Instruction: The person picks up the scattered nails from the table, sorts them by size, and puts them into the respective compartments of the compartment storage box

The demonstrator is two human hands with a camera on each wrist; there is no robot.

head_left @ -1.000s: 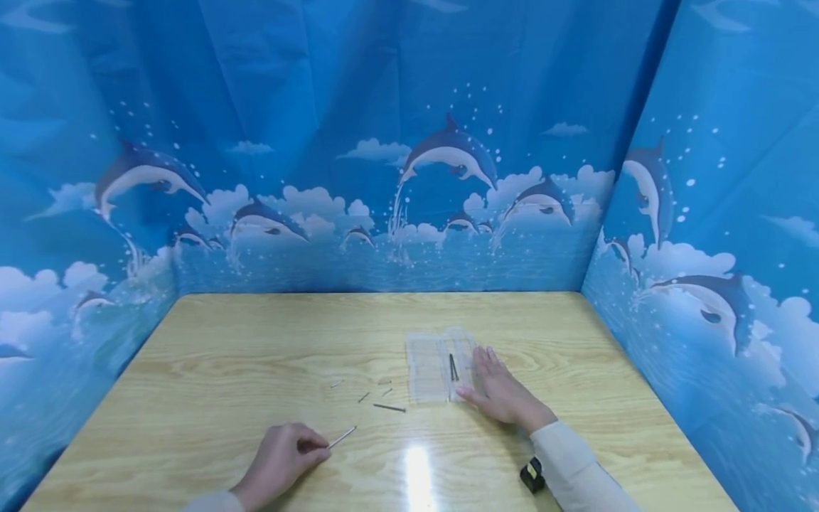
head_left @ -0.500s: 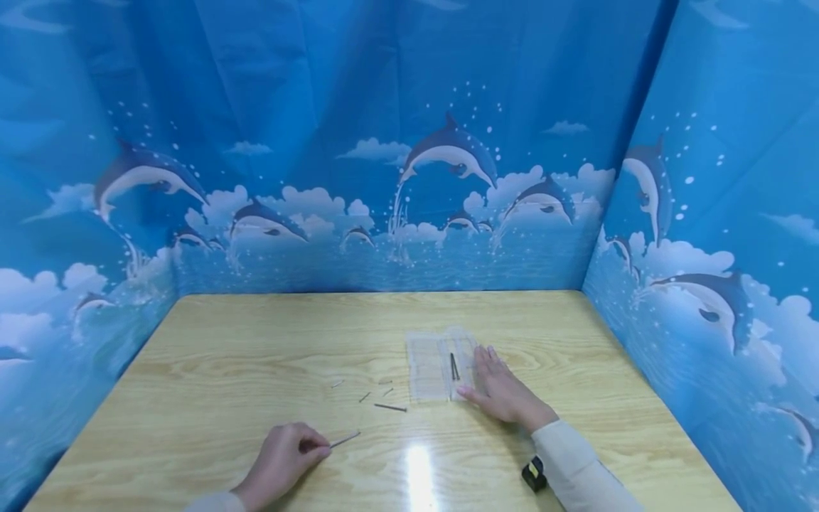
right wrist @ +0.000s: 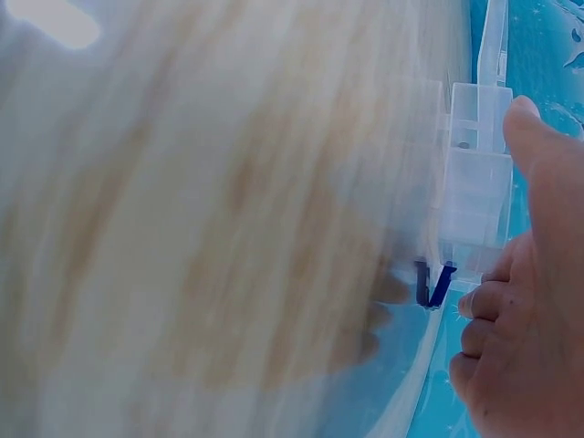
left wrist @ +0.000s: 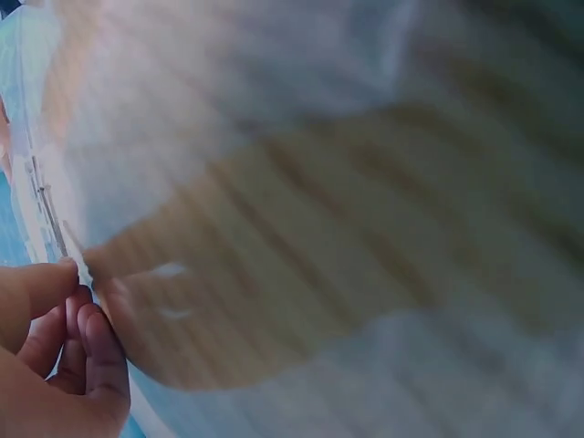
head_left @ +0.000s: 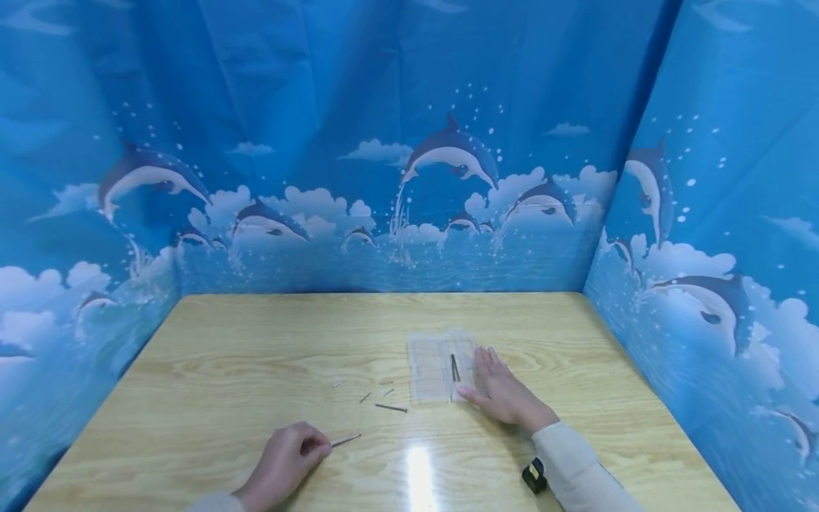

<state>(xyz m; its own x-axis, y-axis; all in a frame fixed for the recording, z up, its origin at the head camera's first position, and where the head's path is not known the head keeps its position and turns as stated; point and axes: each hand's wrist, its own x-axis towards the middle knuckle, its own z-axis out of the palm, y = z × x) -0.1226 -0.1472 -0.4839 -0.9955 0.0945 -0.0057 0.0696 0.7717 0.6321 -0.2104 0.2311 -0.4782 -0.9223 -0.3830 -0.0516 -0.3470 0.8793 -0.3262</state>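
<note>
— Two hands on the worktop point(head_left: 224, 355); what has the left hand point(head_left: 284, 459) got?
— Near the front edge, it pinches a long nail point(head_left: 345, 441). Small nails point(head_left: 377, 398) lie loose mid-worktop.
— And the right hand point(head_left: 502, 391)?
— Fingers straight, flat, touching the clear compartment box point(head_left: 431, 370), toward the right edge.

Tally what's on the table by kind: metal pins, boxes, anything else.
Loose metal pins on the table: 4, first at
Pin pinched in the left hand: 1
Dark pins inside the clear plastic box: 1 cluster
Clear plastic box: 1
Total: 7
</note>
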